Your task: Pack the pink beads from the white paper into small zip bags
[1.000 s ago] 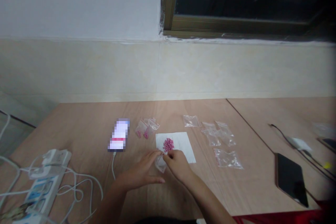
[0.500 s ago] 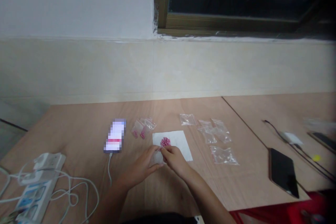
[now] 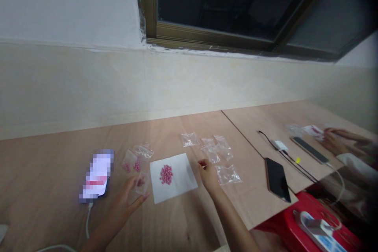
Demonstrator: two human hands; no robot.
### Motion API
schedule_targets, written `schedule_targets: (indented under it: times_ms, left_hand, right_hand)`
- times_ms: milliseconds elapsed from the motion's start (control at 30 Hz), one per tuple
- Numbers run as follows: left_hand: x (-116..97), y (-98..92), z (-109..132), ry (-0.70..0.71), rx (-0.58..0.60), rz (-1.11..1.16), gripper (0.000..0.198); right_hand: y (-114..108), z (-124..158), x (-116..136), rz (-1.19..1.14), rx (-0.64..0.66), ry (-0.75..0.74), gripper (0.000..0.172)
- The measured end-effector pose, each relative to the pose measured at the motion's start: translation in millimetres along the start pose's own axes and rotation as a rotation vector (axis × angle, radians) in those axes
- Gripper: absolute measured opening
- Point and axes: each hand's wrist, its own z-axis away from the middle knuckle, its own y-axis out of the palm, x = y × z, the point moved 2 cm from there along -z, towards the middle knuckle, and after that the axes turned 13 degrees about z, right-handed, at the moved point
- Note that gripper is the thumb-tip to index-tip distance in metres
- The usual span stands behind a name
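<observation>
White paper sheet: is lying flat on the tabletop (image 3: 165,228) and serving as landmark; its sheet (image 3: 180,181) is bearing the pile.
Pink beads: the pink beads (image 3: 166,174) are sitting heaped on the sheet, left of its middle; they are probably behaving as light, hard, smooth balls, prone to rolling, so fingertips at the heap's edge seem the surest hold.
Left hand: the left hand (image 3: 127,197) is hovering just left of the sheet, holding a clear bag (image 3: 142,183); thumb and forefinger are standing apart around it, the exact pinch being unclear.
Clear bag: is looking thin, limp and nearly weightless, likely slippery; gripping by the rim seems best.
Right hand: the right hand (image 3: 209,173) is hanging just right of the sheet, fingers curling in together; I cannot tell whether they are pinching anything.
Beaded bags: two beaded bags (image 3: 137,164) are resting beyond the sheet's left edge.
Flat bags: four flat bags (image 3: 228,175) are lying right of the sheet.
Dark phone: the dark phone (image 3: 277,179) is lying well right of the sheet.
</observation>
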Motion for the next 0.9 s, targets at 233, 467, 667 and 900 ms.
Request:
schedule_targets:
  times_ms: [233, 467, 667, 900]
  left_hand:
    - [-4, -4.6, -2, 0.034, -0.061, -0.021, 0.042]
    - [7, 4.1, 8, 0.100, 0.052, 0.040, 0.042]
    - [12, 9.8, 17, 0.103, 0.061, 0.041, 0.038]
    - [15, 12.6, 15, 0.134, 0.100, 0.061, 0.036]
  right_hand:
    - [30, 4, 21, -0.004, 0.105, -0.202, 0.014]
    - [73, 35, 53, 0.149, 0.270, -0.389, 0.019]
    - [82, 38, 51, 0.270, 0.273, -0.344, 0.019]
    - [77, 33, 50, 0.374, 0.253, -0.316, 0.022]
